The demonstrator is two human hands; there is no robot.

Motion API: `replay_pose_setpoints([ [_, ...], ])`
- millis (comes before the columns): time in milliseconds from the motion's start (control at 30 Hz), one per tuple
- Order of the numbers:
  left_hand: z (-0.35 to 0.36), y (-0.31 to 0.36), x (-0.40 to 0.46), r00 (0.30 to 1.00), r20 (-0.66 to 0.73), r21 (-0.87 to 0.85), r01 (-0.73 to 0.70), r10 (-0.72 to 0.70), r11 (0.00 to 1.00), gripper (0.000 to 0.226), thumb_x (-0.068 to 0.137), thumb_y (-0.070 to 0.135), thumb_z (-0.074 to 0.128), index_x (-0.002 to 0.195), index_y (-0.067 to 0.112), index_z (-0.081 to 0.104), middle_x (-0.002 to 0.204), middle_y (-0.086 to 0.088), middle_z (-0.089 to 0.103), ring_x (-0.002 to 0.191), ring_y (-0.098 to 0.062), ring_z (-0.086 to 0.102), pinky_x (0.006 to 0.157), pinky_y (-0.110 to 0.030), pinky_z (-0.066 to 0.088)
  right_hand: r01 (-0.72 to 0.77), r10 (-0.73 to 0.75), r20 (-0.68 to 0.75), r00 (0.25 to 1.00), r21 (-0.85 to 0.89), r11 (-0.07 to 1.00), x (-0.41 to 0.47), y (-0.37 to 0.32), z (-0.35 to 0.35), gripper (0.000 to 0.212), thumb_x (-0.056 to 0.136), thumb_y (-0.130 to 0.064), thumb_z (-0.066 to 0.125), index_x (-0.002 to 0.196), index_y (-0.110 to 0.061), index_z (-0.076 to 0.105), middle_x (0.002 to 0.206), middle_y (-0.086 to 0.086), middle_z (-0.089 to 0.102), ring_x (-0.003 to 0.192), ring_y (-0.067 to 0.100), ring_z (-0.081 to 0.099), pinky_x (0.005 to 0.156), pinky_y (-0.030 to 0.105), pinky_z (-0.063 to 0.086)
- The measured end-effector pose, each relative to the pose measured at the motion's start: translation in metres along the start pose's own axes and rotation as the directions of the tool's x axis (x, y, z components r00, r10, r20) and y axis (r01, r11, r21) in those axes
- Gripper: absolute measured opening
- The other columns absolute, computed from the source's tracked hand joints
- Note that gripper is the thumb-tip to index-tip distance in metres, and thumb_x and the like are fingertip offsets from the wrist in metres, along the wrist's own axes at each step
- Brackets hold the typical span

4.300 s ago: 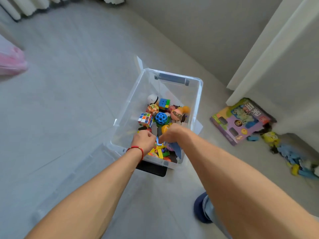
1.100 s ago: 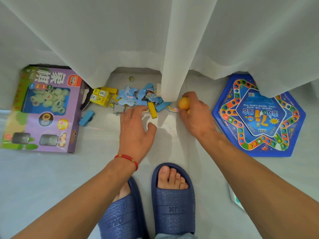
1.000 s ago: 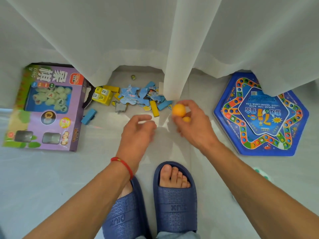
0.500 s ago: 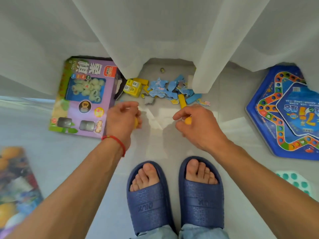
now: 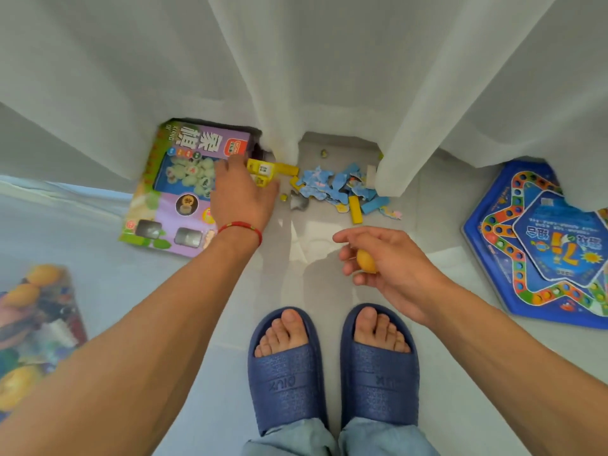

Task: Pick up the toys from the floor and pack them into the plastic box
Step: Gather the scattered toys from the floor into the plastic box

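Note:
My right hand [image 5: 391,268] is curled around a small orange ball [image 5: 366,261], held above the floor in front of my feet. My left hand [image 5: 243,195], with a red string on its wrist, reaches palm down over the right edge of a purple game box [image 5: 177,192]. Its fingertips are beside a cluster of yellow blocks [image 5: 263,167], and its palm is hidden. Blue puzzle pieces [image 5: 332,185], a yellow bar [image 5: 355,209] and a blue bar [image 5: 375,205] lie scattered under the curtain hem. The plastic box is out of view.
White curtains [image 5: 329,77] hang to the floor over the toys. A blue hexagonal game board [image 5: 543,251] lies at the right and a colourful blurred box [image 5: 29,324] at the left. A small marble [image 5: 324,153] lies near the wall. My feet in blue slippers [image 5: 332,366] stand below.
My left hand has moved forward from beside the right hand to the yellow blocks at the purple box's edge. My right hand has drawn back slightly, still holding the ball.

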State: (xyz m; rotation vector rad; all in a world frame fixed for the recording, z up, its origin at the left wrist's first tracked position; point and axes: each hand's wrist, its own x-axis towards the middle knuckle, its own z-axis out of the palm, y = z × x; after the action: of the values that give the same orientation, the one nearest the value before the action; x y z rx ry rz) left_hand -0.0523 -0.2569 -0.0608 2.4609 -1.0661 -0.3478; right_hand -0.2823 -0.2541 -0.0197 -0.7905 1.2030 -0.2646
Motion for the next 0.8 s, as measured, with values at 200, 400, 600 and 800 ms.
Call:
replay_pose_setpoints([
  [200, -0.106, -0.023, -0.111, 0.732, 0.595, -0.693, 0.677, -0.333, 0.25, 0.03, 0.086, 0.029, 0.071, 0.108, 0.01, 0.063, 0.087, -0.008, 0.059, 0.045, -0.016, 0.048, 0.037, -0.021, 0.032, -0.163, 0.156, 0.198, 0.968, 0.018, 0.987, -0.059, -0.044, 0.042, 0.021, 0.098, -0.021, 0.056, 0.108, -0.004, 0.065, 0.082, 0.011, 0.064, 0.067, 0.02, 0.06, 0.052, 0.026, 0.046],
  [400, -0.25, -0.097, -0.201, 0.747, 0.591, -0.796, 0.602, -0.306, -0.068, 0.017, 0.09, 0.024, 0.056, 0.105, 0.014, 0.054, 0.092, -0.014, 0.055, 0.05, -0.019, 0.048, 0.035, -0.021, 0.031, 0.105, 0.173, 0.385, 0.907, -0.602, 0.792, -0.138, -0.109, 0.149, 0.03, 0.097, -0.016, 0.06, 0.12, 0.002, 0.061, 0.095, 0.018, 0.065, 0.075, 0.024, 0.067, 0.059, 0.031, 0.055],
  [600, -0.357, -0.195, -0.257, 0.737, 0.484, -0.871, 0.455, -0.472, -0.184, 0.016, 0.092, 0.015, 0.051, 0.106, 0.01, 0.058, 0.083, -0.018, 0.054, 0.067, -0.027, 0.056, 0.048, -0.026, 0.051, 0.503, 0.125, 0.643, 0.755, -0.691, 0.52, -0.209, -0.106, 0.321, 0.027, 0.096, -0.027, 0.065, 0.106, -0.002, 0.065, 0.092, 0.014, 0.069, 0.075, 0.022, 0.069, 0.054, 0.029, 0.052],
  [800, -0.396, -0.247, -0.291, 0.643, 0.477, -0.877, 0.39, -0.599, -0.28, 0.016, 0.087, 0.018, 0.058, 0.1, 0.009, 0.059, 0.105, -0.023, 0.059, 0.101, -0.044, 0.061, 0.094, -0.054, 0.051, 0.39, 0.234, 0.613, 0.755, -0.705, 0.593, -0.225, -0.042, 0.426, 0.038, 0.096, -0.023, 0.064, 0.119, 0.006, 0.057, 0.102, 0.016, 0.057, 0.086, 0.03, 0.065, 0.082, 0.04, 0.062],
])
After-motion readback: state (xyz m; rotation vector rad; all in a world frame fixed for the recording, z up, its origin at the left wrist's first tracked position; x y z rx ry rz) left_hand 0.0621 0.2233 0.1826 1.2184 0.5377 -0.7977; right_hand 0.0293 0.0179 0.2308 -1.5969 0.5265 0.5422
